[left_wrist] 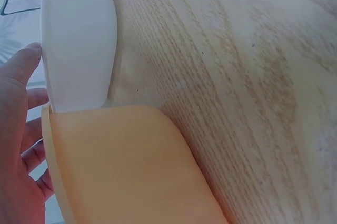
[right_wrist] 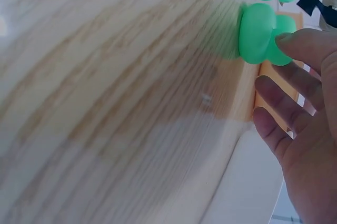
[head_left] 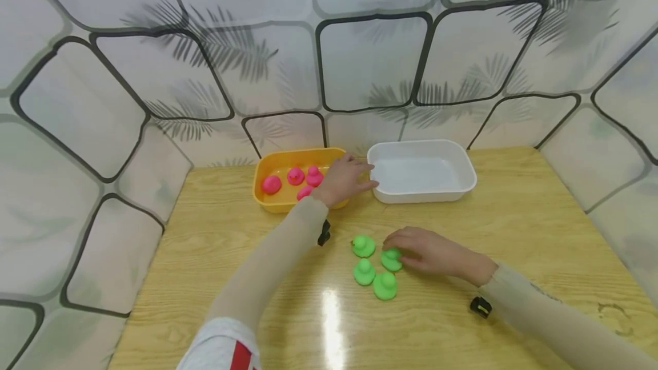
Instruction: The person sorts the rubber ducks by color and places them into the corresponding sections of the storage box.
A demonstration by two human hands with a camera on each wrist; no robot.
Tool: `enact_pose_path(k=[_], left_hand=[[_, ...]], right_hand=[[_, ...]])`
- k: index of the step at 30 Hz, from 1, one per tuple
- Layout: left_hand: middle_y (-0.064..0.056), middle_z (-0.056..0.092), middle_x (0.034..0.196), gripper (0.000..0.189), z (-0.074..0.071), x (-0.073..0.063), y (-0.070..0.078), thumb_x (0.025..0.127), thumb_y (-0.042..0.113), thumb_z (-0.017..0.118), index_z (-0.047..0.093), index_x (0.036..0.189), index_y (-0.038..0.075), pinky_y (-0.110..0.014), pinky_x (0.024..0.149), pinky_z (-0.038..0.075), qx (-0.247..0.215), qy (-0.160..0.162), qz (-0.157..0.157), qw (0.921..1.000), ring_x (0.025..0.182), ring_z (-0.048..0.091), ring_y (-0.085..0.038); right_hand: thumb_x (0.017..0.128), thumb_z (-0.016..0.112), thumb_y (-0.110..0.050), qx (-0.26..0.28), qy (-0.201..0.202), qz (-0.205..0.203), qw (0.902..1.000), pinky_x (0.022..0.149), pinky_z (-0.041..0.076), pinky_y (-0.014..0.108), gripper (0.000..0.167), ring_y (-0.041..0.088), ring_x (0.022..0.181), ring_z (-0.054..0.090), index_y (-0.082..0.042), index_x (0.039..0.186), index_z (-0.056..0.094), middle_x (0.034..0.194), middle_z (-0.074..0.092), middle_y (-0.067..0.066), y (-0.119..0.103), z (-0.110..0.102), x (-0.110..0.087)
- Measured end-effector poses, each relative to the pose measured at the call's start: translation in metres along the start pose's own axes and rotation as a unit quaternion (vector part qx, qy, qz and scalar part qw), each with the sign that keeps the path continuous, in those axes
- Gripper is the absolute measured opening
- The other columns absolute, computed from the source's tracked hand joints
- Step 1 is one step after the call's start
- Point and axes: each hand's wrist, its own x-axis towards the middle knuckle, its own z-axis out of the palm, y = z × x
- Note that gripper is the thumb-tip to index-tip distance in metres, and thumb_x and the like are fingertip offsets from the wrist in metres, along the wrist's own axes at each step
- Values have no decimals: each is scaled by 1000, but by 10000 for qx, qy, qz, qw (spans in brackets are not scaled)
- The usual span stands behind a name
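Note:
Four-sided tubs stand side by side at the back: an orange tub [head_left: 271, 205] with several pink rubber ducks [head_left: 295, 176] in it, and a white tub [head_left: 424, 197]. My left hand [head_left: 343, 179] reaches over the orange tub's right end, its fingers loosely extended to the white tub's left rim. In the left wrist view, the thumb [left_wrist: 27, 58] lies at that rim. My right hand [head_left: 429, 251] is at a green rubber duck [head_left: 392, 261] on the table, its thumb [right_wrist: 303, 42] against the duck's head and the index finger hidden behind it.
Other green ducks [head_left: 364, 272] sit close together to the left of my right hand on the wooden table [head_left: 216, 278]. A patterned wall [head_left: 372, 67] rises right behind the tubs, with more panels at both sides.

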Motion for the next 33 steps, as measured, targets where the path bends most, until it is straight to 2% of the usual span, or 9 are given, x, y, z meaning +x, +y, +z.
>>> enact_pose_path(k=[9, 18, 29, 33], left_hand=[[-3, 61, 148, 56, 3, -1, -1, 102, 57, 60, 65, 143, 19, -42, 109, 45, 36, 60, 48, 10000, 127, 50, -26], [-6, 58, 151, 56, 1, -1, 1, 103, 53, 60, 64, 144, 15, -40, 114, 42, 102, 47, 166, 9998, 133, 51, -28], [-5, 59, 150, 56, 0, -1, -1, 103, 51, 62, 64, 143, 14, -37, 108, 46, -4, 10, 202, 9998, 129, 53, -27], [-6, 61, 148, 56, -2, -1, -1, 102, 50, 63, 63, 143, 11, -36, 109, 46, -124, 12, 204, 9997, 127, 54, -27]], right_hand=[[90, 80, -11, -91, -128, 288, 9995, 90, 58, 38, 30, 15, 104, 64, -15, 119, 72, 115, 67, -2, -1, -3, -6], [92, 77, -13, -48, -287, 587, 9979, 88, 56, 37, 25, 12, 101, 64, -17, 117, 73, 111, 72, -7, 2, -11, -8], [93, 77, -15, -28, -328, 1223, 9919, 92, 57, 44, 28, 18, 106, 67, -13, 121, 73, 116, 73, -2, 11, -34, -8], [94, 77, -15, -86, -243, 1269, 9916, 91, 57, 43, 28, 19, 106, 68, -10, 121, 73, 115, 73, -1, 14, -46, -6]])
